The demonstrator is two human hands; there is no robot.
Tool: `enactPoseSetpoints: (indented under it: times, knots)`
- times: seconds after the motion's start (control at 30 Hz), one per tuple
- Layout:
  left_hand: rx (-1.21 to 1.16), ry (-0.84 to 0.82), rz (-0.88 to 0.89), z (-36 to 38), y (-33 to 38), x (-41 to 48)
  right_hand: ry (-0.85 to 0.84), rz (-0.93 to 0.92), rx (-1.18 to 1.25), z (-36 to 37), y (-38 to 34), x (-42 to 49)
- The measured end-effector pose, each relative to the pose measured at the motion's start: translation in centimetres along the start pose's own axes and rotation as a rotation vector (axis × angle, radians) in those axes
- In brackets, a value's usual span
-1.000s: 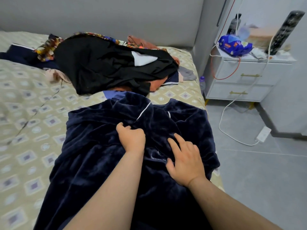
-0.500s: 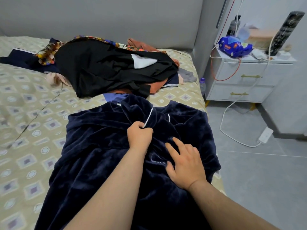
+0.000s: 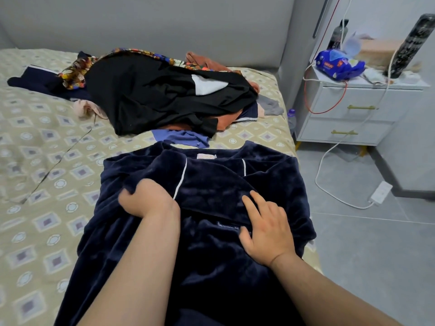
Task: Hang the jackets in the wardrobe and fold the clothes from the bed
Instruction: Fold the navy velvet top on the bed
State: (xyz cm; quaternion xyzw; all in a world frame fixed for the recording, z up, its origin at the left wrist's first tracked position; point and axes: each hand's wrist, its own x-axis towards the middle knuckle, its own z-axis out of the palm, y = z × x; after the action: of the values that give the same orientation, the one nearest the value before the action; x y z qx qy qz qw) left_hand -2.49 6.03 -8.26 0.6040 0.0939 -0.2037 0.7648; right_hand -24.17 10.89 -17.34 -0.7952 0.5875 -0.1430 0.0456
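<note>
A dark navy velvet garment (image 3: 211, 184) with white piping lies spread on the bed (image 3: 35, 149) right in front of me, collar away from me. My left hand (image 3: 147, 200) grips a fold of its front panel beside the piping. My right hand (image 3: 267, 230) lies on the cloth lower right with fingers spread, its fingertips at the edge of the overlapping flap. Behind it sits a heap of clothes (image 3: 164, 92): a black garment on top, a blue piece, orange and patterned pieces beneath.
A white two-drawer nightstand (image 3: 353, 114) stands right of the bed, with a blue packet, a bottle and cables on it. A white cord runs down to a power strip (image 3: 381, 192) on the grey tiled floor. A grey padded headboard backs the bed.
My left hand has pulled the garment's front panel up and leftwards, spreading the collar area flat so the neck label shows. My right hand has stayed in place on the cloth.
</note>
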Motion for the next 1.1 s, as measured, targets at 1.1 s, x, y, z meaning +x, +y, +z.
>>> enactPoseSetpoints:
  times: [1.1]
  knots:
    - [1.064, -0.613, 0.004, -9.8, 5.0, 9.2, -0.301, -0.056, 0.111, -5.4, 0.9, 8.4]
